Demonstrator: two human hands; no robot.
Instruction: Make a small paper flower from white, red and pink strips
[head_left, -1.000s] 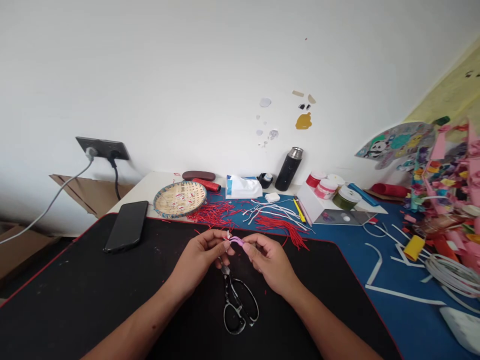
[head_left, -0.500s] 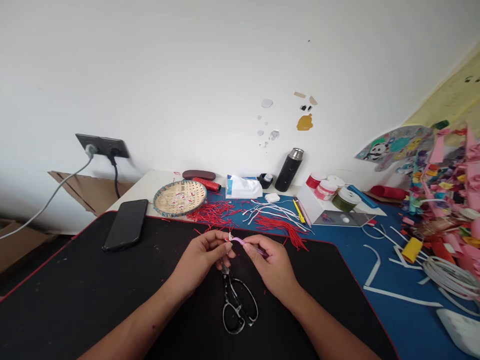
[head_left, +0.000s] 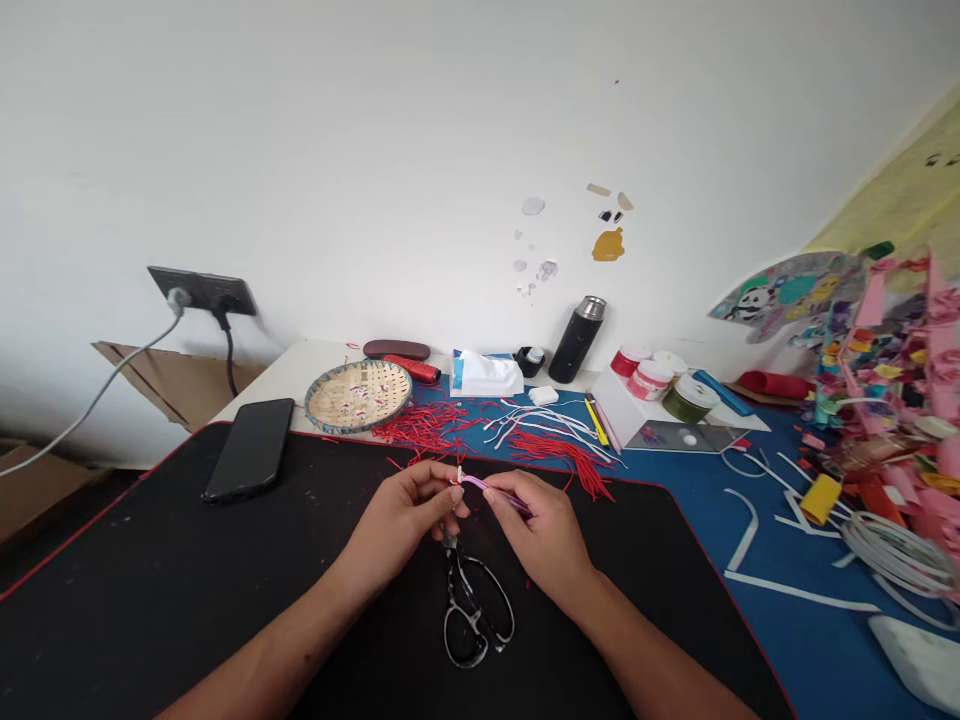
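Above the black desk mat (head_left: 142, 570), the left hand (head_left: 401, 518) and right hand (head_left: 541, 530) pinched a thin lilac strip (head_left: 484, 487), their fingers (head_left: 442, 492) closed on it. Black-handled scissors (head_left: 474, 610) lay just below; red strands (head_left: 562, 463) and a woven bamboo tray (head_left: 358, 396) lay beyond.

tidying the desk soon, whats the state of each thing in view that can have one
left hand, pinching the strip
right hand, pinching the strip
pink strip, curved, held between both hands
scissors, lying flat, blade tips hidden behind hands
phone, lying flat, screen dark
thermos, upright, capped
wall socket, two plugs in
woven tray, holding red bits
tissue pack, open, tissue poking out
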